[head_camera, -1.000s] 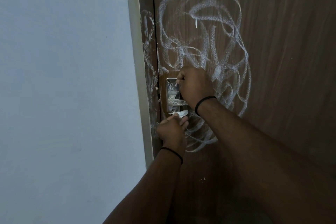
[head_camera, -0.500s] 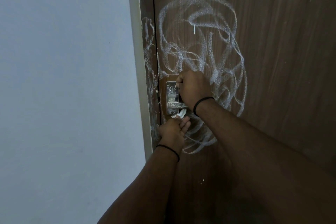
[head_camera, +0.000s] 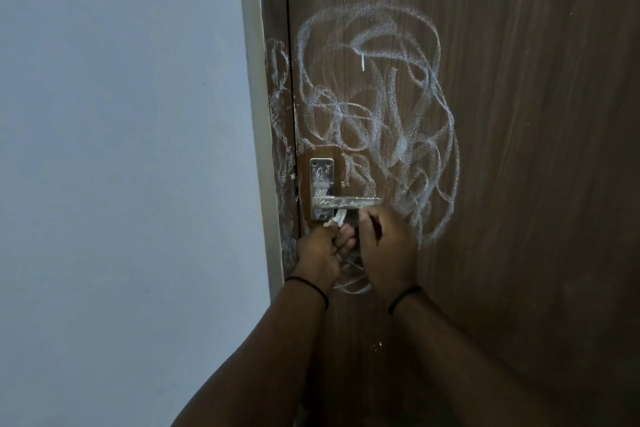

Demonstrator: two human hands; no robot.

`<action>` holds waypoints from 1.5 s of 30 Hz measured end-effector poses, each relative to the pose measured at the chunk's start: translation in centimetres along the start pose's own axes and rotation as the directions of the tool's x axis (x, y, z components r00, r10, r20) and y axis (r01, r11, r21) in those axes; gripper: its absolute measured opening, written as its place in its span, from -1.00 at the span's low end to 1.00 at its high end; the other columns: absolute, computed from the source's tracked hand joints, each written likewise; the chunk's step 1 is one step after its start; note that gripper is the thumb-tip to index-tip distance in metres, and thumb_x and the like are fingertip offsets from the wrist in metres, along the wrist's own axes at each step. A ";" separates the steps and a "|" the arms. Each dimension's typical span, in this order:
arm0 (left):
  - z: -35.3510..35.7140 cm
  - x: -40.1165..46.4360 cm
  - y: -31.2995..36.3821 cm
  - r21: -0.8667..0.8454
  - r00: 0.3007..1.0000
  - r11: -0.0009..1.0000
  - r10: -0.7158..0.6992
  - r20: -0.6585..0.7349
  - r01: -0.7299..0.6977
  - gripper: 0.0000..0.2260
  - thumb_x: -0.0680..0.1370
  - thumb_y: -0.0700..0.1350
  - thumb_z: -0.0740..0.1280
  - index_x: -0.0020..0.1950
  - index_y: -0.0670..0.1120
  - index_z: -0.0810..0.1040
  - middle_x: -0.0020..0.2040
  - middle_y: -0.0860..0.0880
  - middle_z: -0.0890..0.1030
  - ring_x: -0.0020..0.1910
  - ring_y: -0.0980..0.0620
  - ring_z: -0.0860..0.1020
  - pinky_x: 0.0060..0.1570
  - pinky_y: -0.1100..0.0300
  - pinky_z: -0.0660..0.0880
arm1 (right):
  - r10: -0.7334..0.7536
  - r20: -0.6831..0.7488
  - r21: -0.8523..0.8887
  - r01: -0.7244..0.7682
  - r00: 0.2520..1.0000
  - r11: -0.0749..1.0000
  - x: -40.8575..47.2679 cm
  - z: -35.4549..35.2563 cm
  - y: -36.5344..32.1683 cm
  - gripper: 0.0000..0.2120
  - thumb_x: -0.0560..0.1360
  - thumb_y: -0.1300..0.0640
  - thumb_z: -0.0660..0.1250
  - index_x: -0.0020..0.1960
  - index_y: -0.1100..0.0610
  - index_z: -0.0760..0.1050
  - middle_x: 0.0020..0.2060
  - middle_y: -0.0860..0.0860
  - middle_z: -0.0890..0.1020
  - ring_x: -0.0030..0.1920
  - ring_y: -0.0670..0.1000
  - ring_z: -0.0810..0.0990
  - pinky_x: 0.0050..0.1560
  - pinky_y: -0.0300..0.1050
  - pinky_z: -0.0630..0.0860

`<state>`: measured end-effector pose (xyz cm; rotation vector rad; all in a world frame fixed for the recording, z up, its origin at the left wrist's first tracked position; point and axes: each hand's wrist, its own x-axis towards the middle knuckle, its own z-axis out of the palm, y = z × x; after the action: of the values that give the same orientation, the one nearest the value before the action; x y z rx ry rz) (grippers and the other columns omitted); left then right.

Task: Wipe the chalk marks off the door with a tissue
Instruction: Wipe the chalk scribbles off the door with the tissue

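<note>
The job is only just starting. Big white chalk marks (head_camera: 377, 114) are still covering the brown door (head_camera: 536, 149) above and beside the metal handle (head_camera: 346, 202), and more chalk is showing on the door frame (head_camera: 277, 107). The left hand (head_camera: 320, 253) is pinching the white tissue (head_camera: 94, 218) just under the handle. The right hand (head_camera: 388, 250) is curling its grip beside it; I cannot tell if it is holding anything.
</note>
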<state>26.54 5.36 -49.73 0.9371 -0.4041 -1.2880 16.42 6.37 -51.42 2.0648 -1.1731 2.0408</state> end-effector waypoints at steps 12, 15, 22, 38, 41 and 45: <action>-2.1 1.3 1.4 0.384 0.996 0.921 0.035 0.086 -0.066 -0.80 0.62 -0.17 0.29 -0.17 -0.16 0.61 -0.44 0.01 0.58 -0.56 0.15 0.42 -0.56 0.29 0.36 | 0.493 0.196 0.127 -0.520 0.848 0.845 1.1 4.7 1.0 -0.87 0.47 0.07 0.48 -0.18 0.12 0.66 -0.34 -0.04 0.68 -0.28 -0.08 0.67 -0.18 -0.05 0.65; -2.5 1.1 1.4 0.463 0.991 0.877 0.104 0.083 -0.130 -0.82 0.60 -0.24 0.27 -0.14 -0.22 0.62 -0.43 -0.07 0.58 -0.59 0.08 0.47 -0.59 0.29 0.38 | 0.532 0.159 0.167 -0.554 0.832 0.816 1.2 5.2 0.7 -0.86 0.45 0.09 0.51 -0.12 0.17 0.69 -0.30 0.00 0.70 -0.26 -0.05 0.67 -0.19 -0.08 0.65; -3.3 0.0 1.7 0.787 0.669 0.411 0.743 0.004 -0.461 -0.79 0.59 -0.17 0.24 0.06 -0.08 0.68 -0.03 -0.03 0.69 -0.07 0.01 0.60 -0.16 0.25 0.45 | 0.705 -0.027 0.394 -0.641 0.708 0.659 1.9 7.0 -1.2 -0.72 0.39 0.32 0.49 -0.43 0.19 0.49 -0.54 -0.10 0.48 -0.51 -0.22 0.36 -0.59 -0.44 0.24; -3.8 0.6 2.2 0.572 0.702 0.548 0.709 0.068 -0.610 -0.73 0.43 0.10 0.19 -0.41 0.29 0.59 -0.39 0.22 0.61 -0.39 0.33 0.53 -0.45 0.49 0.40 | 0.557 0.028 0.298 -0.539 0.830 0.788 0.3 6.8 -1.2 -0.82 0.49 0.22 0.45 -0.26 0.28 0.61 -0.34 0.12 0.62 -0.32 0.05 0.55 -0.25 -0.11 0.47; -3.7 0.8 2.4 0.566 0.719 0.574 0.693 0.048 -0.591 -0.74 0.43 0.09 0.20 -0.42 0.26 0.58 -0.40 0.17 0.61 -0.42 0.30 0.51 -0.43 0.42 0.41 | 0.497 0.071 0.273 -0.496 0.865 0.824 -0.2 6.2 -0.8 -0.87 0.50 0.19 0.46 -0.13 0.27 0.67 -0.25 0.08 0.66 -0.23 0.01 0.58 -0.16 -0.15 0.51; -3.8 1.0 2.4 0.560 0.739 0.600 0.673 0.034 -0.572 -0.74 0.39 0.12 0.17 -0.44 0.20 0.57 -0.40 0.11 0.62 -0.44 0.28 0.50 -0.38 0.30 0.41 | 0.609 -0.033 0.320 -0.569 0.792 0.757 1.2 6.9 -0.9 -0.63 0.44 0.21 0.49 -0.47 0.22 0.45 -0.57 -0.01 0.40 -0.50 -0.05 0.30 -0.40 -0.20 0.23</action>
<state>31.13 5.77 -50.32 1.2237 -0.8997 -0.4101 22.63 3.04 -51.00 1.7480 -1.7703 2.7315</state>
